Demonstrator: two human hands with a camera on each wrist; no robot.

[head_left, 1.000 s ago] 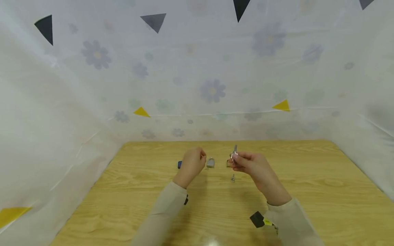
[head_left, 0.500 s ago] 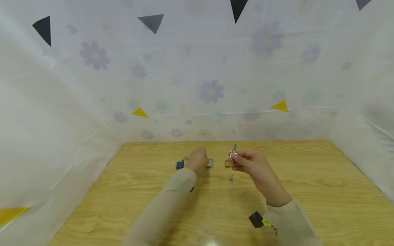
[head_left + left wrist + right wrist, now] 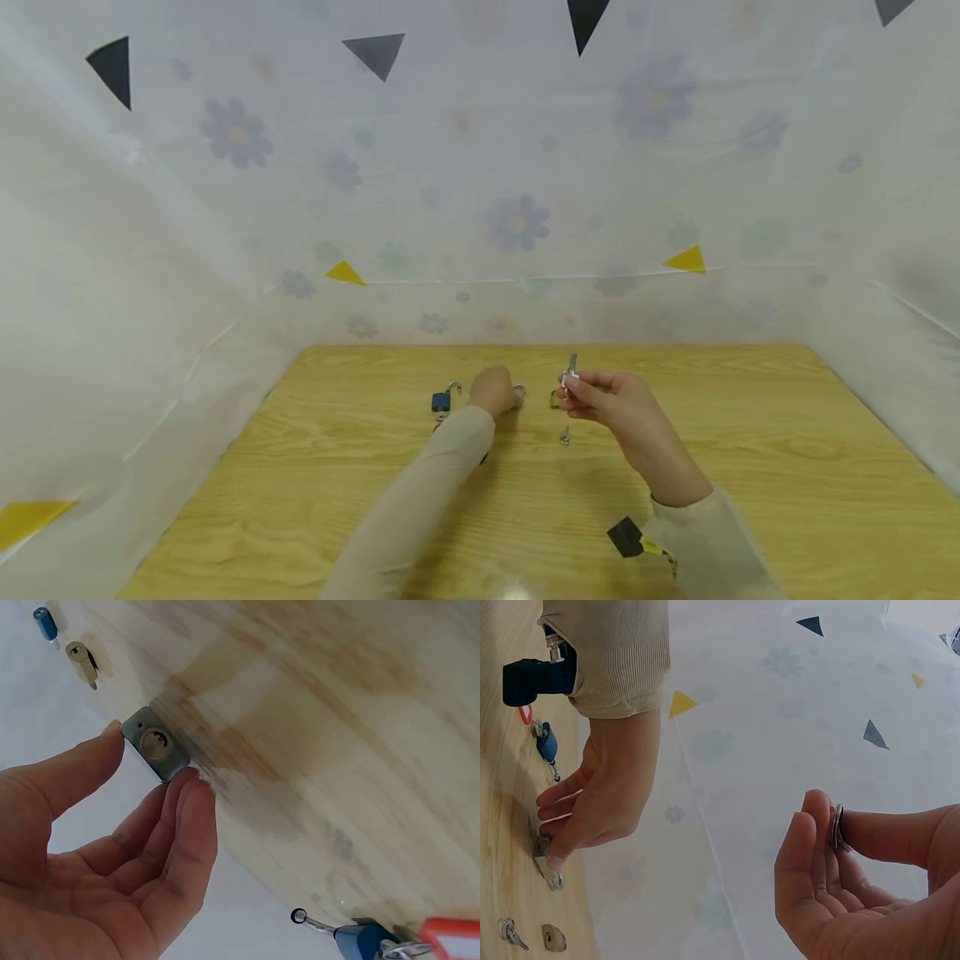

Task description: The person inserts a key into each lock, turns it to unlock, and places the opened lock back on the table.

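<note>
Wooden table (image 3: pixel 300 467), grey padlock (image 3: pixel 156 744) — between left hand (image 3: pixel 105 862) thumb and fingertips

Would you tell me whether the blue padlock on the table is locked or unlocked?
Unlocked: the blue padlock lies on the wooden table with one end of its shackle lifted free of the body.

**Grey padlock on the table, key held up**

The grey padlock (image 3: pixel 156 743) stands just left of centre on the wooden table, keyhole end showing a brass cylinder, pinched between the left hand (image 3: pixel 492 390) thumb and fingertips. The silver key (image 3: pixel 572 365) points upward at frame centre, gripped by the right hand (image 3: pixel 609 402)
</note>
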